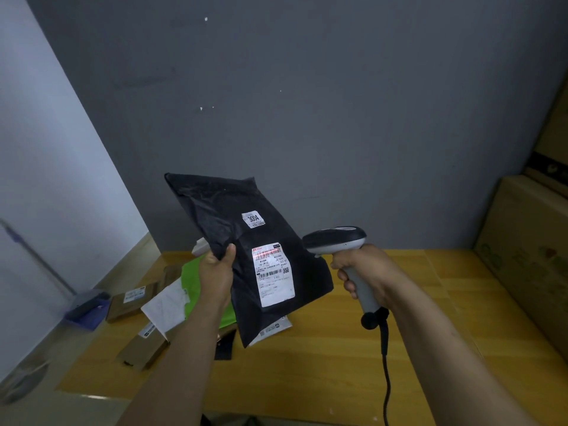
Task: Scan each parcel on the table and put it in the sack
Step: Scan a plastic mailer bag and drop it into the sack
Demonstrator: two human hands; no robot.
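Head view: the left hand (215,273) pinches the black parcel (242,222) at its left edge, thumb in front, holding it tilted above the table (322,348). Right of that grip, the right hand (365,272) clasps the scanner (335,239), whose head sits just beside the shipping label (273,275) (a red line crosses its top barcode). Below the grip lie a green parcel (193,281), a white parcel (167,304) and brown cartons (127,304). Cardboard boxes (522,241) stand far right.

Dim, cool indoor light, soft shadows on the bench (322,364), wide-angle bending at edges, corners blurred, centre sharp
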